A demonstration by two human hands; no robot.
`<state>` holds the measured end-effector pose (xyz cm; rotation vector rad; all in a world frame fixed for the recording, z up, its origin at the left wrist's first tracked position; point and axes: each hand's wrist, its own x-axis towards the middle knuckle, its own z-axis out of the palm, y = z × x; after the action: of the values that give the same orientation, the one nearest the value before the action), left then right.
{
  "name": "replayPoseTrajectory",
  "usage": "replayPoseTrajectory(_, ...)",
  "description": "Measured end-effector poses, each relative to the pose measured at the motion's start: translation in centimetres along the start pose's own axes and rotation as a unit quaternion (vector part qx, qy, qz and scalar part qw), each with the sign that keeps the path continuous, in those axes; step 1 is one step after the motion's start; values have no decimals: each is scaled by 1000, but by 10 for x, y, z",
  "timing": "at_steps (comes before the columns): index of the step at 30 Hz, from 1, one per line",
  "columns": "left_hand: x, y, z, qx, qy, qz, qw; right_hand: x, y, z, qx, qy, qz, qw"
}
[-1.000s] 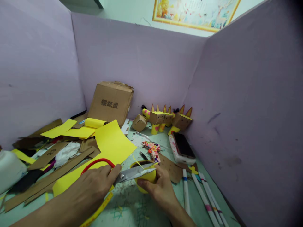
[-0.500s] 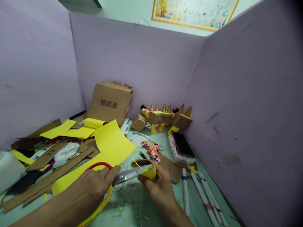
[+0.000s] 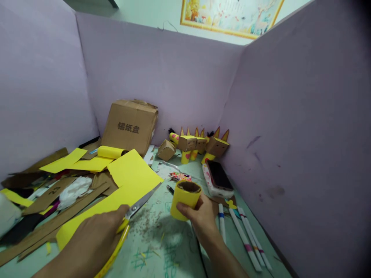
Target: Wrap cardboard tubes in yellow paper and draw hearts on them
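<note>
My left hand (image 3: 97, 235) is closed round the handles of a pair of scissors (image 3: 139, 206), whose blades are together and point up to the right, over the edge of a large yellow paper sheet (image 3: 130, 170). To the right, my right hand (image 3: 203, 216) grips a short tube (image 3: 182, 202) covered in yellow paper, upright with its brown open end on top. The blades and the tube are apart. Small scraps (image 3: 145, 255) lie on the green table below.
Cardboard strips (image 3: 60, 224) and yellow paper pile up at the left. A cardboard box (image 3: 127, 127) leans at the back, beside box-headed figures (image 3: 188, 143). Rightward are a phone (image 3: 220, 175) on a white case and several white markers (image 3: 246, 239). Purple partitions (image 3: 162, 77) surround the table.
The scissors have come away from the tube's rim and moved left, their blades now closed. The tube has turned upright in my right hand. The view has shifted slightly.
</note>
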<state>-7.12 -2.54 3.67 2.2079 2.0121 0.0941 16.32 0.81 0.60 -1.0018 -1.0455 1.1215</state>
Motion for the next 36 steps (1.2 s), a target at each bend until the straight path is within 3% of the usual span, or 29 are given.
replayPoseTrajectory(4, -8, 16, 12, -19, -74, 26, 997, 4, 1, -4, 25, 38, -24, 999)
replayPoseTrajectory(8, -11, 39, 15, -62, -78, 93, 991, 1, 1, -2, 19, 27, -36, 999)
replayPoseTrajectory(11, -4, 40, 6, -42, -45, 87, 994, 0, 1, 0, 3, 32, -31, 999)
replayPoseTrajectory(13, 8, 29, -7, -19, 37, 31, 999, 0, 1, -1, -7, 45, -21, 999)
replayPoseTrajectory(15, 24, 11, -24, 19, 116, -76, 990, 1, 1, -1, -19, 56, -14, 998)
replayPoseTrajectory(17, 40, -10, -40, 29, 93, -168, 981, 2, 1, -2, -32, 61, -7, 998)
replayPoseTrajectory(19, 55, -28, -48, 20, 80, -203, 976, 2, 2, -3, -48, 55, -2, 997)
replayPoseTrajectory(22, 71, -40, -38, -20, 53, -196, 979, 1, 2, -3, -68, 46, 4, 997)
replayPoseTrajectory(28, 87, -30, 9, -79, 63, -169, 980, 1, 4, -3, -96, 31, 1, 995)
replayPoseTrajectory(36, 76, -22, 5, -100, 69, -132, 984, 1, 12, -3, -83, 19, 2, 996)
